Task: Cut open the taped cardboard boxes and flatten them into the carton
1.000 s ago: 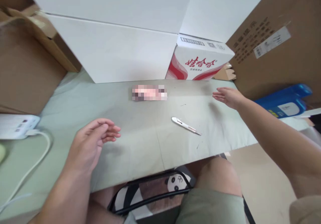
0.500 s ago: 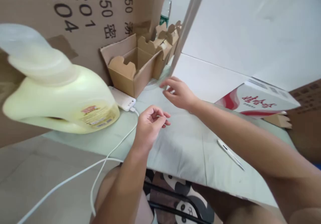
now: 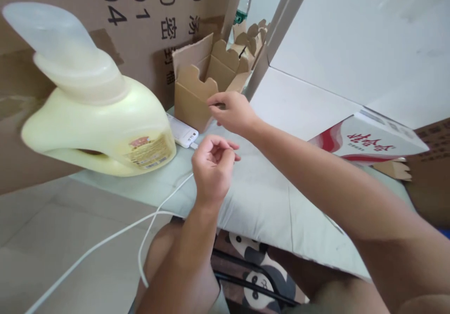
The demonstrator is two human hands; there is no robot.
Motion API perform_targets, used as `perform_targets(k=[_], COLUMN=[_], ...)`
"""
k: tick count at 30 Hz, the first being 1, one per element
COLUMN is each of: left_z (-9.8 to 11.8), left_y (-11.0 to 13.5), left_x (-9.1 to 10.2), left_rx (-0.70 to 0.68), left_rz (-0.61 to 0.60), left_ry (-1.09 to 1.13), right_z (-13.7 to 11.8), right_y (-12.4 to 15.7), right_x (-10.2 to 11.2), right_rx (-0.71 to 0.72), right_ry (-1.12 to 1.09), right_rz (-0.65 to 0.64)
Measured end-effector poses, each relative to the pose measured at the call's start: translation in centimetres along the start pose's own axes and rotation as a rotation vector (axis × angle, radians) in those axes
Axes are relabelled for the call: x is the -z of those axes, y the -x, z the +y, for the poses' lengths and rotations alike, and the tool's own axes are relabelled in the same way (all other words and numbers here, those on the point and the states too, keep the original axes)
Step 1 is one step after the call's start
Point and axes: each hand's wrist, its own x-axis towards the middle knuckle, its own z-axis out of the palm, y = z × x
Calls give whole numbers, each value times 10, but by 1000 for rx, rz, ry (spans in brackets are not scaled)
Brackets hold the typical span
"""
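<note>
My left hand (image 3: 213,171) is held above the cloth-covered table (image 3: 258,197). Its fingers are curled in, the thumb against the index finger, and whatever may be between them is hidden. Further forward, my right hand (image 3: 235,110) reaches to the near side of an open brown cardboard box (image 3: 193,100), overlapping its edge. The right fingers are slightly bent, with a dark gap between thumb and index finger; I see no object in them. A white power bank (image 3: 183,133) with a white cable (image 3: 172,194) plugged in lies by the box, left of my hands.
On the left stands a large pale-yellow detergent bottle (image 3: 105,126) before a big printed carton (image 3: 140,37). More small cardboard boxes (image 3: 251,44) and a plastic bottle (image 3: 244,4) are behind. At right, a red-and-white box (image 3: 369,138) sits beyond my forearm.
My right hand has moved left and forward to the open cardboard box. My left hand keeps its curled pose. The view has shifted, and the white pen-like tool is now mostly hidden behind my right forearm.
</note>
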Motion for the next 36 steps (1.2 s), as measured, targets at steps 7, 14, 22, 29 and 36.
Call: perform_targets(k=[7, 14, 22, 29, 36], left_z=[-1, -36, -67, -65, -68], left_y=[3, 1, 9, 13, 10], left_x=[-1, -18, -39, -56, -51], left_rx=[-391, -265, -510, -515, -625], left_rz=[275, -76, -279, -259, -335], left_ry=[-10, -188, -262, -380, -418], right_z=[38, 91, 121, 120, 114], right_y=[138, 298, 328, 336, 335], right_x=[67, 61, 16, 22, 16], right_rx=[-90, -62, -144, -138, -324], right_ry=[-146, -142, -372, -440, -553], right_rz=[424, 691, 872, 856, 822])
